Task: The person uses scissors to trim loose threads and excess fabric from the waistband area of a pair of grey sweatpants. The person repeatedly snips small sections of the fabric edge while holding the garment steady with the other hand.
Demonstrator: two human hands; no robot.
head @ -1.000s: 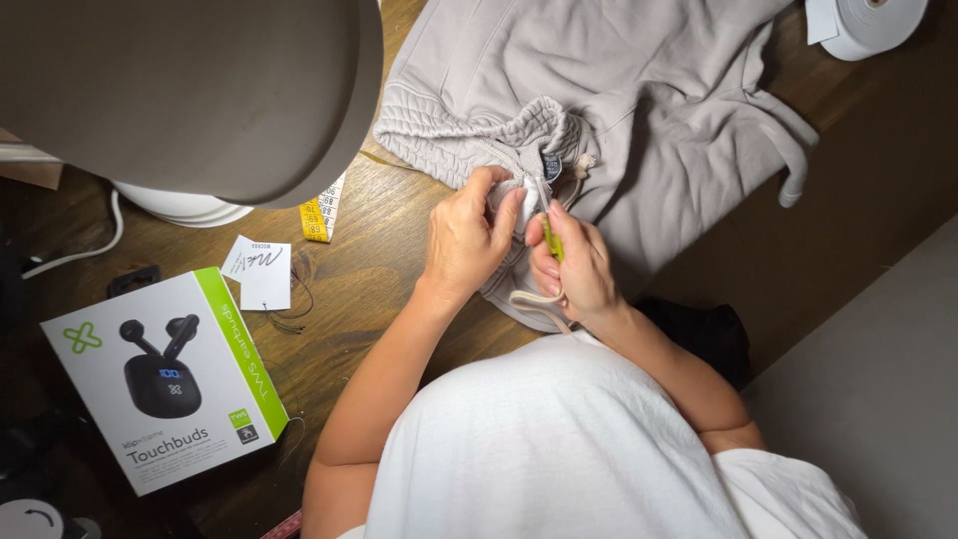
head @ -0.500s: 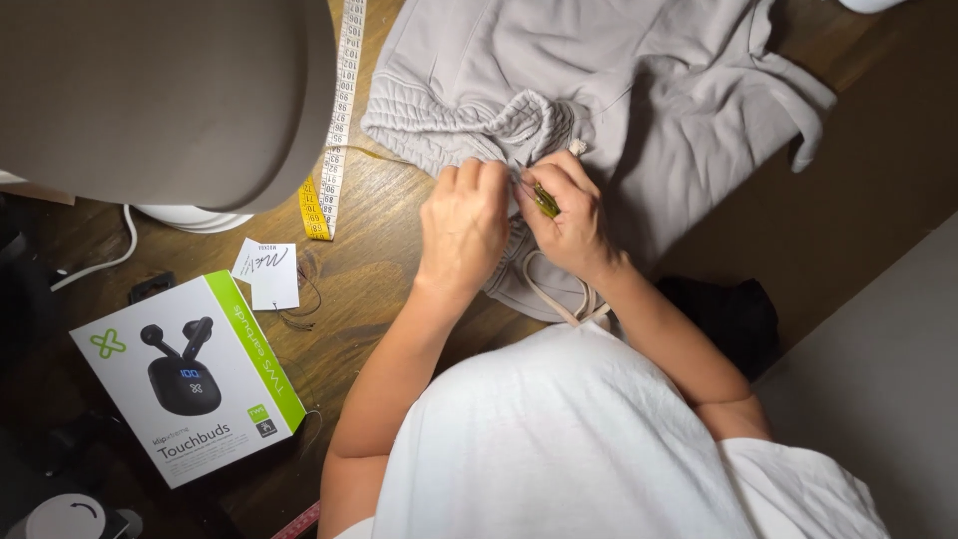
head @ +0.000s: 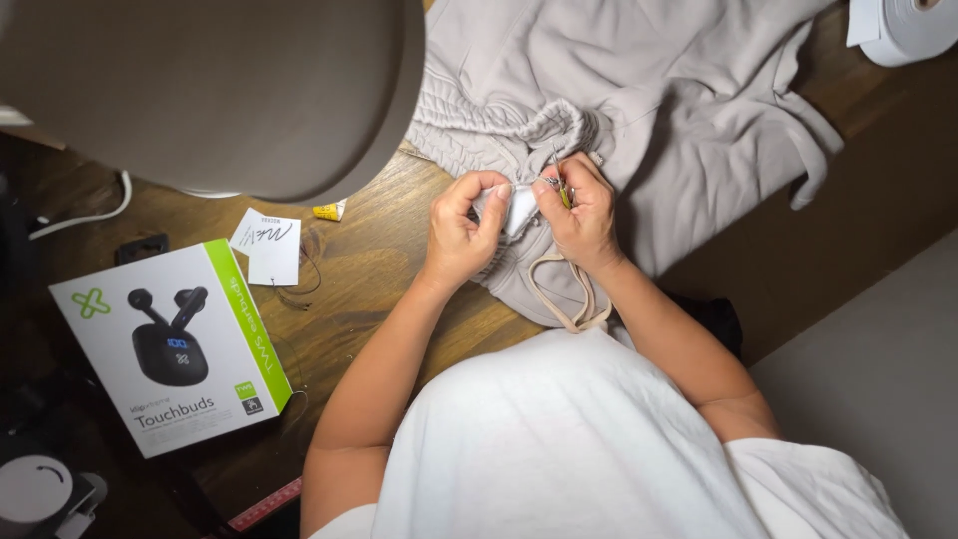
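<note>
A grey garment [head: 659,110] with an elastic waistband lies spread on the wooden table [head: 369,269]. My left hand [head: 461,232] pinches a white label [head: 519,208] at the garment's edge. My right hand [head: 582,215] grips a small yellow-green tool [head: 563,192] whose metal tip touches the label. Below my hands a beige drawstring [head: 571,299] hangs in a loop towards my white shirt.
A large lamp shade [head: 210,90] covers the upper left. A white and green earbuds box [head: 170,344] lies at the left, a paper tag [head: 267,245] beside it. A yellow tape measure end [head: 329,211] pokes out near the shade. A white roll [head: 913,28] sits top right.
The view has shifted, so the tape measure is mostly hidden by the lamp shade now. My hands stay together at the garment's edge, and the white label now shows between my fingers.
</note>
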